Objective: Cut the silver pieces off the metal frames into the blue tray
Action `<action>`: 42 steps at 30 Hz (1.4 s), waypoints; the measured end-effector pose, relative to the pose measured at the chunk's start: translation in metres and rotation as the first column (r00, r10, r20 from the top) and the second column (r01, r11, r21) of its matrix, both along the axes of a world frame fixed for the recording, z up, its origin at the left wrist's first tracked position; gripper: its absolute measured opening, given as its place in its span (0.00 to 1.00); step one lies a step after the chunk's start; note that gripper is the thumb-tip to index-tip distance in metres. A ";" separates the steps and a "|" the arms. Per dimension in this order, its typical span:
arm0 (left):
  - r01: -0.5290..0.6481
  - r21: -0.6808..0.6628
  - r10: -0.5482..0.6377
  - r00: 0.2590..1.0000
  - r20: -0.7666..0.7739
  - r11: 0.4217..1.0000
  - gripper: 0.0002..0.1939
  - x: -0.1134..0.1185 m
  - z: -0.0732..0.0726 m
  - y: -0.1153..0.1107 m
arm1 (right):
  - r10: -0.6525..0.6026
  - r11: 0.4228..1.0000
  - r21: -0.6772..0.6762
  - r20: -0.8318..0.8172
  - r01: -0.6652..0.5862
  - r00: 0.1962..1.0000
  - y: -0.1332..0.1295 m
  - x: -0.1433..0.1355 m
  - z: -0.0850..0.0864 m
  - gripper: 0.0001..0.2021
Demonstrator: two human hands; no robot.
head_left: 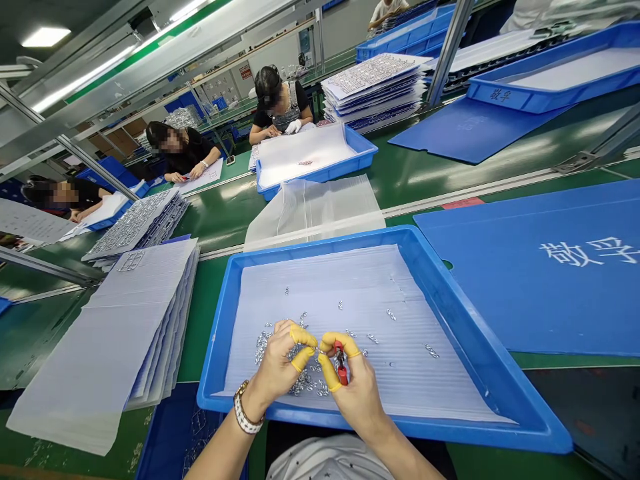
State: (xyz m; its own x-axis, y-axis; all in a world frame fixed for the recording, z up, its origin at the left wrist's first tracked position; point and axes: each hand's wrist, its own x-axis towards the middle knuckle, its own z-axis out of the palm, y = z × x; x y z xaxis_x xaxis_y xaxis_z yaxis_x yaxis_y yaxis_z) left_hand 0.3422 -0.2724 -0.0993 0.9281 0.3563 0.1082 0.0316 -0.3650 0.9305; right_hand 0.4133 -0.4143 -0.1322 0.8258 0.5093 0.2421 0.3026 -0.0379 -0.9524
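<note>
Both hands meet over a blue tray (500, 373) lined with white sheets. My left hand (285, 357), with yellow finger covers and a watch at the wrist, pinches a tiny metal piece (317, 350) between thumb and forefinger. My right hand (350, 373), also in yellow finger covers, holds red-handled pliers (341, 363) in its palm, while its thumb and forefinger close at the same tiny piece. Small silver metal pieces (303, 383) lie heaped under and around the hands, and several others (391, 315) are scattered over the liner.
Stacked white sheets (115, 313) stand left of the tray. A blue board (550, 287) lies to the right, and a translucent sheet (320, 207) behind. Across the bench, people (187, 150) work near another blue tray (320, 175) and sheet stacks (375, 90).
</note>
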 end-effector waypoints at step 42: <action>-0.118 -0.170 0.100 0.989 -0.111 0.978 0.01 0.011 -0.010 -0.017 | 0.225 0.964 0.258 -0.686 -0.058 0.692 0.009 0.011 -0.004 0.24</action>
